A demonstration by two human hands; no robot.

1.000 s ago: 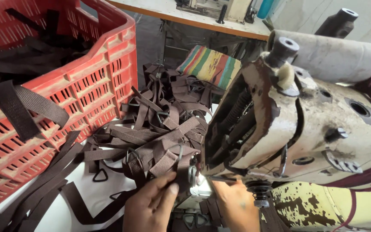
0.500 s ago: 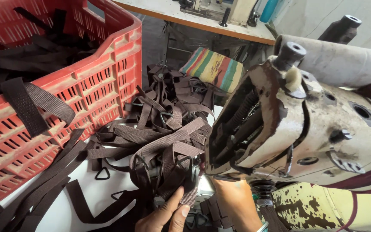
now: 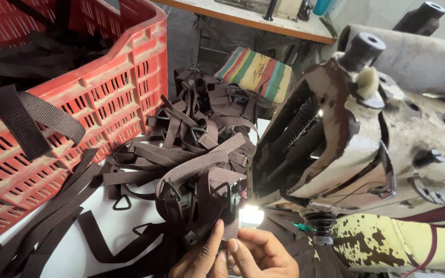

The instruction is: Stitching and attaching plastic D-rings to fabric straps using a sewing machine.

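Both hands now pinch the brown strap [image 3: 217, 206]: left hand [image 3: 199, 257], right hand [image 3: 263, 255] risen since earlier.

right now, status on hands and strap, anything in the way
Left hand and right hand both pinching brown webbing strap at sewing machine. Loose strap pile crowds the left; red crate beyond.

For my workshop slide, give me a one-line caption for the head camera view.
Both hands, left hand and right hand, pinch a brown webbing strap beside a worn sewing machine, near a red crate.
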